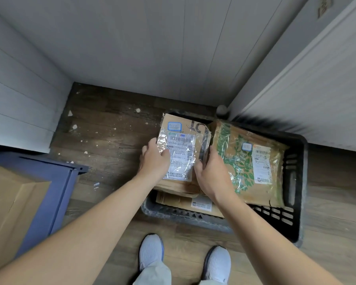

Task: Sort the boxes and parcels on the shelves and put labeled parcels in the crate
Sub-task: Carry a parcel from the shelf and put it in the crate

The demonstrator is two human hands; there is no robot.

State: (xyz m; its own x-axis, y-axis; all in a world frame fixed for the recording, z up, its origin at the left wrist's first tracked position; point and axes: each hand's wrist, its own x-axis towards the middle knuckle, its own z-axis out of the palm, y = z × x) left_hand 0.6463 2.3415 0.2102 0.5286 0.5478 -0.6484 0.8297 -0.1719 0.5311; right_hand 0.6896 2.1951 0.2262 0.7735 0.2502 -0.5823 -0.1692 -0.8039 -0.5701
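A brown cardboard parcel [183, 128] with a white shipping label under clear tape sits over the left end of the black plastic crate [296, 182]. My left hand [155, 159] grips its left edge, thumb on the label. My right hand [211, 173] grips its right edge. Beside it in the crate lies a second labelled parcel [249, 163] with a green leaf print. Under the held parcel a third labelled parcel [193, 203] shows at the crate's near side.
The crate stands on a wooden floor in a corner of grey panelled walls. A blue shelf frame [60, 186] holding a large cardboard box [10, 202] is at the left. My two feet in pale shoes [152, 251] are just before the crate.
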